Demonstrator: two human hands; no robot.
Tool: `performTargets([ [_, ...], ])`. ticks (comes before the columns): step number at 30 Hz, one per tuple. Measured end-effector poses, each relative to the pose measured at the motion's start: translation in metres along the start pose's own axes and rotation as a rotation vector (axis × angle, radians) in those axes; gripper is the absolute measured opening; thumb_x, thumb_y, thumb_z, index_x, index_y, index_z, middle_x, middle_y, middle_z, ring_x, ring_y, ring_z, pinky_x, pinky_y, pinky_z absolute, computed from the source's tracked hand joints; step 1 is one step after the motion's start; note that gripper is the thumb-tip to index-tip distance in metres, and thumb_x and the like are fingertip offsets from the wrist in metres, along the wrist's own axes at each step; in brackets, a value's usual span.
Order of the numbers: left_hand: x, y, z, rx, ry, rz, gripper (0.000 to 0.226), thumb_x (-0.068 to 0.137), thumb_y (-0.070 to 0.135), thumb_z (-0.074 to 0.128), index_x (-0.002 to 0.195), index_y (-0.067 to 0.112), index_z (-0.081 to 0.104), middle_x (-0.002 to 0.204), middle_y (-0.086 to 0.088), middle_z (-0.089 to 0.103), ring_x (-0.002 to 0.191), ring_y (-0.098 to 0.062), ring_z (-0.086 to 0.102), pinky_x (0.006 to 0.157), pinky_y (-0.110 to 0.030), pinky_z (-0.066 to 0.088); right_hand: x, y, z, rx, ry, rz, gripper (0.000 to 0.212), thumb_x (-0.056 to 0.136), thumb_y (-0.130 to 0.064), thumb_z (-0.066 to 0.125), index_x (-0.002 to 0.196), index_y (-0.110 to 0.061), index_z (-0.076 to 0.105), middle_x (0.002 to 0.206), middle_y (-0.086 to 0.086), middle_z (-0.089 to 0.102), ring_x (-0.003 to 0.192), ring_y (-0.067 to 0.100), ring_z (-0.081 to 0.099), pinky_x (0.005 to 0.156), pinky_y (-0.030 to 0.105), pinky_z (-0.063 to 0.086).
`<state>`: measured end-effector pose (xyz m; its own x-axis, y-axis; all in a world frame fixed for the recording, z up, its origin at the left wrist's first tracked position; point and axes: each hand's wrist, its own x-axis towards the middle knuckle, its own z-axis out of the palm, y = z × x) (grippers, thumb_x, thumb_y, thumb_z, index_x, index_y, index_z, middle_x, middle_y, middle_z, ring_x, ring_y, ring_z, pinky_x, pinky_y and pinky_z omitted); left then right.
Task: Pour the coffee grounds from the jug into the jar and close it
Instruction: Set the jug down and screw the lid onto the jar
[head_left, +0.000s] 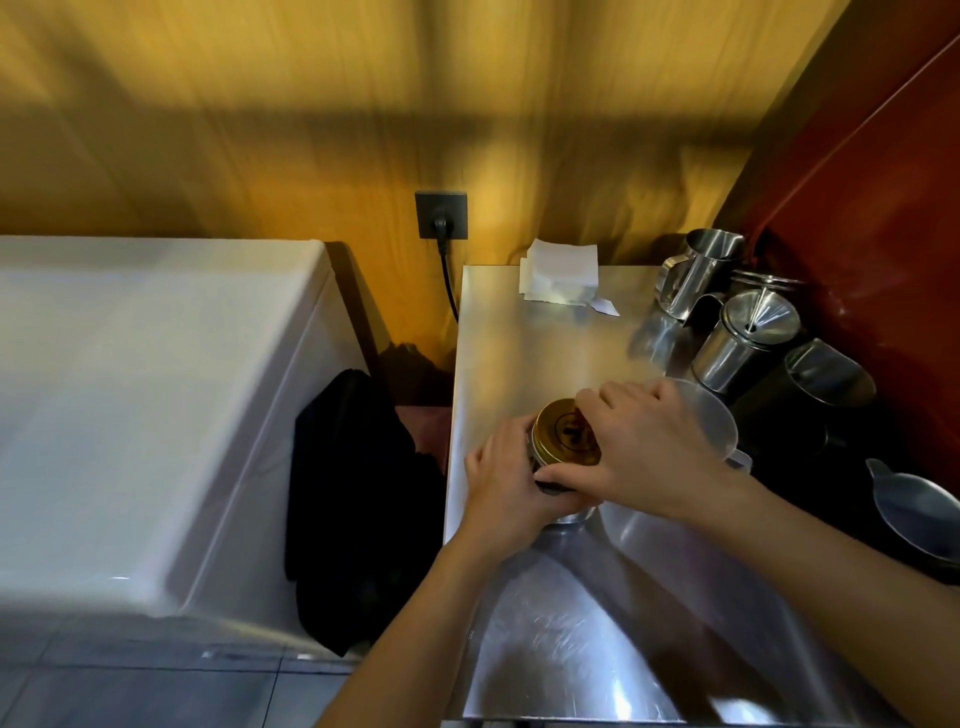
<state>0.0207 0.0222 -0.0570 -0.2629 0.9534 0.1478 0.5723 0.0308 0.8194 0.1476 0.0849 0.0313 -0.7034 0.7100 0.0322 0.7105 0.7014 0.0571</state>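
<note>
A metal jar (574, 516) stands on the steel table (545, 338), topped by a round gold lid (563, 432) with a dark mark. My left hand (506, 483) wraps the jar's side from the left. My right hand (657, 447) lies over the lid's right edge, thumb and fingers pinching its rim. A translucent plastic jug (714, 421) stands just right of the jar, largely hidden behind my right hand. Most of the jar's body is covered by my hands.
Several steel pitchers (701, 270) and a lidded steel pot (748, 338) crowd the table's right side, with dark cups (826, 379) nearer. Folded white papers (558, 278) lie at the back. A white chest appliance (145, 405) and a black cloth (358, 499) are left.
</note>
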Motion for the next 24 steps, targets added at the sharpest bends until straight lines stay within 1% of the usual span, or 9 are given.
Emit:
performTargets([
  [4,-0.002,0.000,0.000,0.010,-0.020,0.004,0.079,0.053,0.070,0.064,0.116,0.030,0.038,0.106,0.016,0.041,0.105,-0.006,0.040,0.091,-0.027,0.024,0.005,0.010,-0.009,0.294,-0.250,-0.310,0.074,0.074,-0.050,0.061,0.136,-0.039,0.024,0.149,0.004,0.014,0.131,0.019,0.013,0.106,0.040,0.010],
  [7,0.000,-0.001,-0.001,-0.004,-0.031,0.000,0.077,0.050,0.068,0.068,0.114,0.036,0.038,0.105,0.019,0.042,0.103,-0.001,0.037,0.089,-0.027,0.026,0.015,0.014,-0.017,0.286,-0.308,-0.371,0.066,0.074,-0.035,0.065,0.133,-0.034,0.034,0.135,0.005,0.036,0.118,0.023,0.032,0.101,0.038,0.028],
  [10,-0.001,-0.005,0.000,-0.016,-0.033,-0.012,0.076,0.049,0.068,0.071,0.113,0.044,0.036,0.100,0.028,0.041,0.095,0.013,0.032,0.086,-0.027,0.027,0.021,0.007,-0.023,0.040,-0.159,-0.233,0.067,0.071,-0.070,0.049,0.120,-0.024,0.047,0.098,0.001,0.050,0.083,0.017,0.046,0.067,0.033,0.041],
  [12,-0.002,-0.005,0.001,-0.022,-0.030,-0.011,0.076,0.049,0.068,0.071,0.112,0.045,0.035,0.100,0.031,0.040,0.092,0.017,0.030,0.085,-0.025,0.026,0.023,0.004,-0.022,-0.062,-0.144,-0.217,0.081,0.066,-0.082,0.036,0.120,-0.024,0.045,0.103,0.004,0.051,0.085,0.020,0.047,0.069,0.035,0.041],
  [14,-0.001,-0.003,0.001,-0.002,-0.021,-0.017,0.077,0.049,0.068,0.071,0.111,0.044,0.033,0.099,0.027,0.039,0.091,0.011,0.029,0.087,-0.027,0.025,0.024,0.005,-0.023,0.043,-0.280,-0.311,0.073,0.070,-0.070,0.049,0.131,-0.033,0.033,0.124,0.005,0.042,0.105,0.024,0.043,0.083,0.042,0.043],
  [16,0.000,-0.001,0.000,0.012,-0.023,-0.024,0.075,0.047,0.069,0.070,0.107,0.049,0.030,0.098,0.028,0.039,0.093,0.008,0.029,0.086,-0.027,0.026,0.026,0.007,-0.026,0.113,-0.358,-0.396,0.065,0.072,-0.052,0.060,0.130,-0.034,0.035,0.116,0.002,0.046,0.100,0.021,0.046,0.077,0.038,0.046],
  [19,-0.003,-0.002,-0.001,0.004,-0.034,-0.013,0.071,0.048,0.068,0.069,0.103,0.056,0.027,0.097,0.035,0.038,0.092,0.018,0.029,0.082,-0.022,0.027,0.027,0.003,-0.029,-0.087,-0.160,-0.262,0.069,0.070,-0.075,0.043,0.107,-0.018,0.052,0.085,0.001,0.056,0.070,0.018,0.053,0.059,0.030,0.043],
  [21,-0.004,-0.002,-0.001,-0.009,-0.031,-0.009,0.072,0.049,0.069,0.069,0.108,0.053,0.031,0.098,0.035,0.037,0.094,0.019,0.029,0.083,-0.019,0.027,0.028,0.006,-0.026,-0.049,-0.181,-0.266,0.075,0.066,-0.080,0.039,0.109,-0.020,0.052,0.091,0.002,0.056,0.074,0.018,0.052,0.061,0.032,0.045],
  [24,-0.002,0.001,-0.001,0.009,-0.016,-0.020,0.077,0.047,0.070,0.069,0.111,0.047,0.032,0.097,0.034,0.037,0.093,0.009,0.031,0.083,-0.024,0.028,0.030,0.009,-0.029,0.067,-0.348,-0.356,0.064,0.069,-0.057,0.062,0.125,-0.034,0.039,0.100,-0.002,0.045,0.082,0.017,0.047,0.060,0.027,0.041],
])
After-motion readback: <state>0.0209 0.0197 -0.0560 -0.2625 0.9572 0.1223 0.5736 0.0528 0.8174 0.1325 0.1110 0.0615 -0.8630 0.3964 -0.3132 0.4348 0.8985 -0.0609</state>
